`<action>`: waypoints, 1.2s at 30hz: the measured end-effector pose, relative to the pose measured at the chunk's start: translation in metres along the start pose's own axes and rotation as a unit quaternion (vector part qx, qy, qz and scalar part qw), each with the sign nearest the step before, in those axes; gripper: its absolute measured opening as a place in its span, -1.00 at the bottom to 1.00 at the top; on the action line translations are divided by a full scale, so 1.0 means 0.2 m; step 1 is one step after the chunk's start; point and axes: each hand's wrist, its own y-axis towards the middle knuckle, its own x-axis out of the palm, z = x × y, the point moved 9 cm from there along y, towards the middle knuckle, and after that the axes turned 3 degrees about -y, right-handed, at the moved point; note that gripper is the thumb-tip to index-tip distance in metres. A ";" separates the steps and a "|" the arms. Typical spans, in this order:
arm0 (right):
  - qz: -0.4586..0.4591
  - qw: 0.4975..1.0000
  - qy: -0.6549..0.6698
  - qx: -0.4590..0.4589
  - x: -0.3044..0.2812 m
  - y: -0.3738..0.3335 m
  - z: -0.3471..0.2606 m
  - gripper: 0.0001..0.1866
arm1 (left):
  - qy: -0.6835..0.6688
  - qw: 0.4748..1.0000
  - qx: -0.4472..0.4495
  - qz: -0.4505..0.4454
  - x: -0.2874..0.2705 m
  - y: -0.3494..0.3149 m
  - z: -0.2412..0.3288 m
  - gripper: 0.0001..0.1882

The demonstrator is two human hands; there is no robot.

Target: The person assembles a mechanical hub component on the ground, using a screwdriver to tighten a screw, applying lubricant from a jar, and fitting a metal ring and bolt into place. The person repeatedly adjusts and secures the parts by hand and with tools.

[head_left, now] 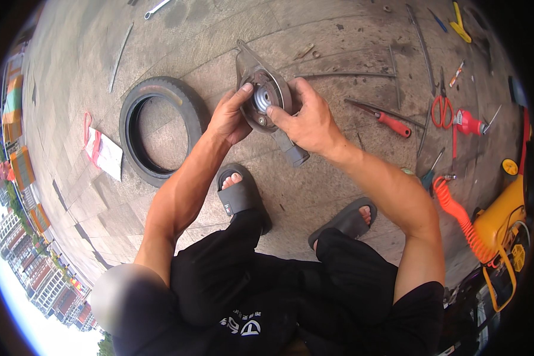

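Note:
Both my hands hold a round metal brake assembly [266, 98] above the paved ground. It has a dark rim, a silver ringed centre and a bracket arm reaching up to the far left. My left hand [232, 115] grips its left side, thumb pressed on the inner face. Around the right rim curl the fingers of my right hand [305, 115], and that thumb rests near the lower part of the silver centre. Just below the assembly, a grey blocky piece [296, 155] shows; whether it joins the assembly, I cannot tell.
A black tyre [129, 127] lies left, beside a white packet [105, 155]. To the right are a red-handled screwdriver [394, 124], orange-handled scissors [442, 111], a red bottle [470, 122], an orange coiled hose [457, 210] and a yellow tank [498, 216]. A wrench [156, 9] lies far off.

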 end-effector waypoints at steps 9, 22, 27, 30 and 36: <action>-0.110 0.982 0.136 -0.065 0.09 -0.02 -0.14 -0.49 | -0.119 0.991 -0.050 -0.028 -0.07 -0.01 -0.01 -0.60; 0.052 0.979 -0.185 0.061 -0.51 0.17 0.65 -0.84 | -0.283 0.944 -0.038 -0.167 -0.07 -0.01 0.23 -0.73; -0.071 0.944 -0.317 -0.059 -0.21 0.05 0.61 -0.75 | -0.307 0.938 -0.065 -0.149 0.01 -0.03 0.21 -0.75; -0.098 0.916 -0.381 -0.073 -0.09 0.04 0.63 -0.74 | -0.297 0.947 -0.064 -0.107 0.06 -0.05 0.19 -0.73; -0.068 0.913 -0.382 -0.127 -0.07 0.04 0.61 -0.84 | -0.291 0.944 -0.086 -0.131 0.19 -0.08 0.18 -0.67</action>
